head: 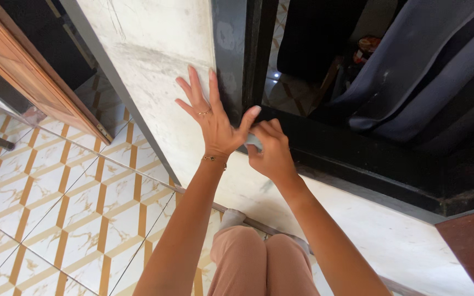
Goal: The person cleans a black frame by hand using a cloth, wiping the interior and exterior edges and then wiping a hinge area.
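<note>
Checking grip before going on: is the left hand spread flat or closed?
Spread flat: the left hand has its fingers splayed against the marble wall.

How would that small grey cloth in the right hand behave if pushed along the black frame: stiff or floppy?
Probably floppy: the grey cloth sits bunched inside the right hand, mostly hidden. Likely light, since fingertips alone pinch it. It would probably drag rather than slide on the black frame; the left hand braces flat on the marble wall.

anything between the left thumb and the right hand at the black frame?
Head view: a small grey-white piece, likely cloth, pinched by the right hand; the left hand thumb touches it, against the black frame.
</note>
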